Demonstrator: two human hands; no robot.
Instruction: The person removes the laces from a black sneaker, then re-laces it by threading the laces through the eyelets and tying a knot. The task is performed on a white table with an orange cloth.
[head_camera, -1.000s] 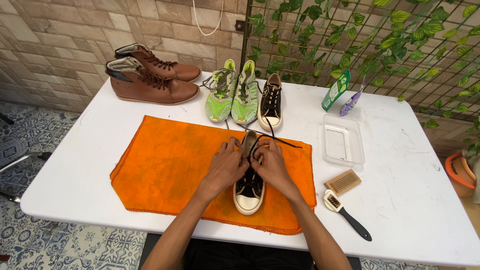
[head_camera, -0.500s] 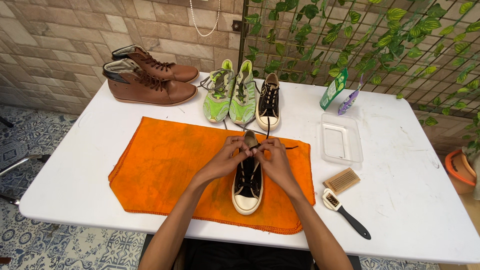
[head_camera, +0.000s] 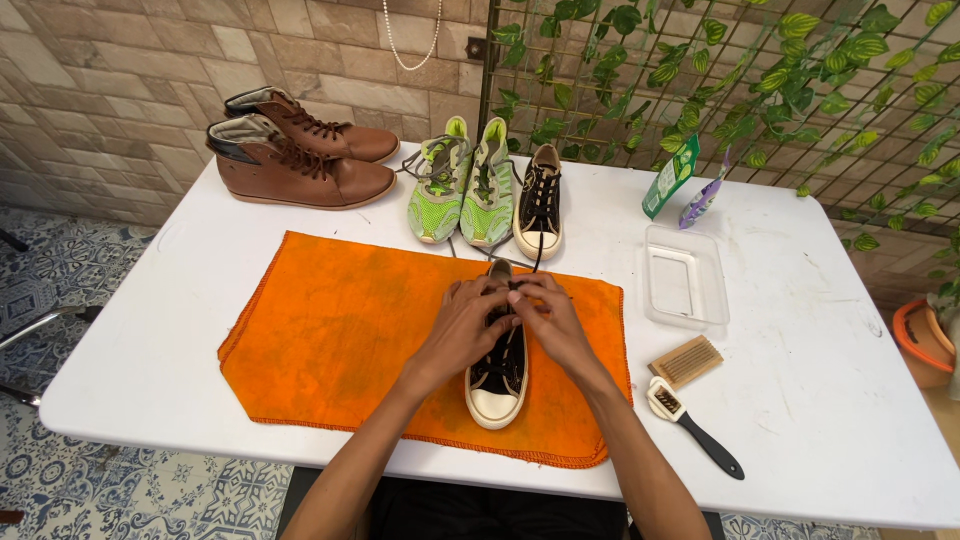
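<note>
A black canvas sneaker (head_camera: 497, 378) with a white toe cap lies on an orange cloth (head_camera: 340, 330), toe toward me. My left hand (head_camera: 465, 325) and my right hand (head_camera: 548, 320) meet over its upper part, fingers pinched together on the black laces near the tongue. The ankle end of the shoe is mostly hidden under my fingers. Its matching black sneaker (head_camera: 539, 198) stands further back on the white table (head_camera: 160, 320).
A pair of brown boots (head_camera: 300, 165) sits at the back left, green running shoes (head_camera: 462, 185) beside the second sneaker. To the right are a clear plastic tray (head_camera: 684, 277), a small wooden brush (head_camera: 686, 362), a black-handled brush (head_camera: 692, 428) and two pouches (head_camera: 685, 185).
My hands have moved up the sneaker from its sides and closed together over the laces at the top.
</note>
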